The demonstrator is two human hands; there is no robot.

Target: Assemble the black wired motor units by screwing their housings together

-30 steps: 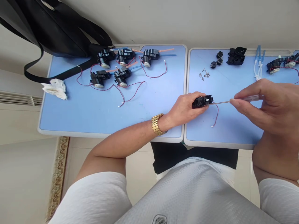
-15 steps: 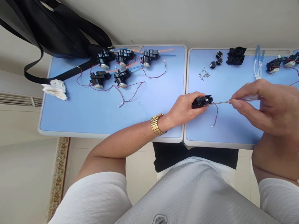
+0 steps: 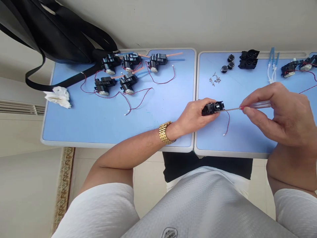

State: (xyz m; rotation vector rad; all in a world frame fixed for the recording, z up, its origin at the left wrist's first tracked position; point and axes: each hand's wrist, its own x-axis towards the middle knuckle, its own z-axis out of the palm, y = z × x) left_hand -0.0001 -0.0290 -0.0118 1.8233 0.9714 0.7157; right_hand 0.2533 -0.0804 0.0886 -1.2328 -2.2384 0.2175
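Near the left edge of the right-hand table, my left hand [image 3: 195, 114] is closed around a small black motor housing [image 3: 211, 108] with a white pin at its right end. A thin red wire [image 3: 228, 122] with a white plug hangs from the housing. Between the thumb and fingers of my right hand [image 3: 279, 114] is a screwdriver [image 3: 260, 104] with a clear handle. Its long thin shaft points left, and the tip meets the near right side of the housing. The exact contact point is too small to make out.
Small screws [image 3: 215, 80], round black parts [image 3: 230, 62], black shells [image 3: 248, 59] and blue-white tubes [image 3: 273, 66] lie at the back of the right table. Several wired motor units [image 3: 128, 82] sit on the left table, beside a crumpled tissue [image 3: 58, 96] and a black bag [image 3: 61, 33].
The view has shifted very slightly. My right hand has turned a little around the screwdriver, while my left hand keeps the motor housing in the same place.
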